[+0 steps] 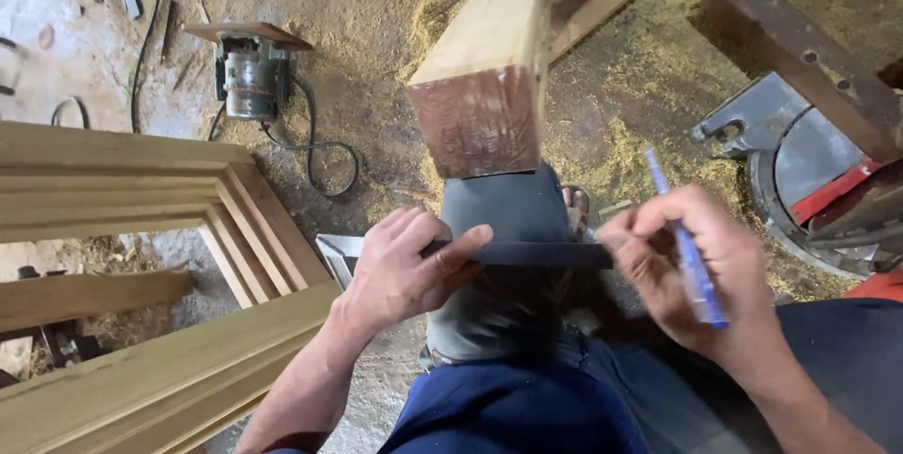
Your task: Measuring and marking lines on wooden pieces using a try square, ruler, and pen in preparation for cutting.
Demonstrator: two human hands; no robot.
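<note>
Two hands work below the red-brown end of a timber beam (482, 87). Left hand (409, 270) presses a dark flat square (536, 254) whose blade runs crosswise, left to right. Right hand (691, 266) steadies its far end while gripping a blue pen (687, 247), tip downward. Sawdust floor (376, 2) lies open beyond; wooden frame (141, 200) at left.

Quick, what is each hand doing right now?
Left hand: fingers closed on the dark flat square, pressing it at the wooden beam.
Right hand: fingers closed, holding a blue pen.
</note>
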